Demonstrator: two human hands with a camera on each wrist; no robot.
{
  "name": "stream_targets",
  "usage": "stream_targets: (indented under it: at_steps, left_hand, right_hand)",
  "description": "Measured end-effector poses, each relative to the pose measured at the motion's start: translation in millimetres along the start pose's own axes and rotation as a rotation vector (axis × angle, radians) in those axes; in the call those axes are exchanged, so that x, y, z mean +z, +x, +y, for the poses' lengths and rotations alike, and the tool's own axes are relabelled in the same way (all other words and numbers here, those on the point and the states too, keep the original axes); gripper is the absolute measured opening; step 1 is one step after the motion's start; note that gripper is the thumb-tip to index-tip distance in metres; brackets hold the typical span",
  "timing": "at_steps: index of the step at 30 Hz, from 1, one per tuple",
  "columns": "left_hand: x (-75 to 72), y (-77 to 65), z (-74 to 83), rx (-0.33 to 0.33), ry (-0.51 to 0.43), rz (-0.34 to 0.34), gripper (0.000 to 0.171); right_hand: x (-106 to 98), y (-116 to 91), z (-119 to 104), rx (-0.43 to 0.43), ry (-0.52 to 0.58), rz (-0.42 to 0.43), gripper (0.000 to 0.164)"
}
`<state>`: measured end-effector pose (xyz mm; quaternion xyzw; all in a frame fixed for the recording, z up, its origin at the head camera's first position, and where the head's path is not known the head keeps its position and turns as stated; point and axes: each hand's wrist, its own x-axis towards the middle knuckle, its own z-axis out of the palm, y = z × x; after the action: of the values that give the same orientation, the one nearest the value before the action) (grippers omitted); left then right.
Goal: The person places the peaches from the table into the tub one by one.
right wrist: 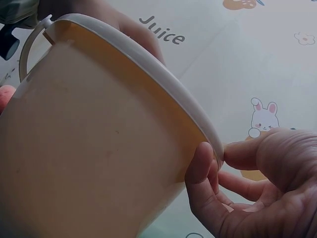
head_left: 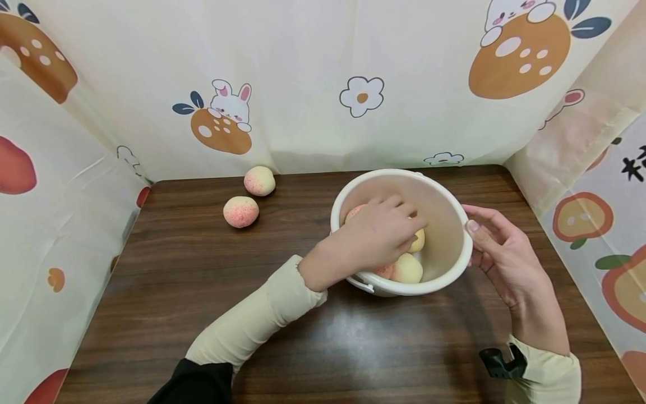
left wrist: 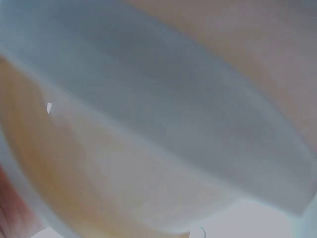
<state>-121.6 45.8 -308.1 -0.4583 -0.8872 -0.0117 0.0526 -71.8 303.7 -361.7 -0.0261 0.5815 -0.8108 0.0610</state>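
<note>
A white bucket [head_left: 456, 264] stands on the brown table, slightly tilted. My left hand [head_left: 375, 233] reaches over its near-left rim with bent fingers. A yellow peach [head_left: 418, 241] shows beside the fingers, and a pink-and-yellow peach [head_left: 407, 268] lies lower in the bucket. The palm and some fingertips are hidden, so whether they grasp a peach cannot be seen. My right hand [head_left: 504, 252] pinches the bucket's right rim between thumb and fingers [right wrist: 200, 163]. In the left wrist view, the pale rim [left wrist: 163, 109] fills much of the picture, blurred.
Two more peaches, one [head_left: 259, 180] by the back edge and one [head_left: 240, 212] just nearer, lie on the table [head_left: 202, 292] left of the bucket. A printed curtain [head_left: 313, 84] rises behind and at both sides. The bucket's handle [right wrist: 30, 52] hangs at its side.
</note>
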Motion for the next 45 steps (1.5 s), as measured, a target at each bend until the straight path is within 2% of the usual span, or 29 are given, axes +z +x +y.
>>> stream_targets:
  at_steps: [6,10,13,19,27,31,38,45]
  left_hand:
    - [-2.7,-8.0,-10.0,-0.008,0.033,0.128,0.022]
    - [-6.2,-14.3,-15.7,-0.036,0.007,0.165,0.023]
    - [-9.3,-20.3,-20.2,-0.05,-0.026,0.181,0.025]
    - [-18.6,-35.0,-32.1,-0.126,-0.064,0.195,0.031]
    - [-26.1,-51.0,-48.0,-0.186,-0.087,0.217,0.034]
    - [-24.8,-58.0,-55.1,-0.22,-0.097,0.238,0.034]
    - [-15.3,-69.4,-70.7,-0.281,-0.088,0.316,0.03]
    - [-6.4,-84.4,-87.1,-0.354,-0.069,0.321,0.033]
  right_hand:
    - [0,0,0,0.003,0.001,0.004,0.036]
    - [0,0,0,0.001,0.003,0.003,0.036]
    - [0,0,0,-0.004,0.007,0.001,0.036]
    - [1,0,0,-0.013,0.011,0.004,0.035]
    - [4,0,-1,-0.009,-0.026,0.032,0.034]
    - [2,0,-1,-0.011,-0.001,0.012,0.034]
    - [1,0,1,-0.018,0.017,0.002,0.035]
    - [1,1,0,-0.019,0.007,0.003,0.035]
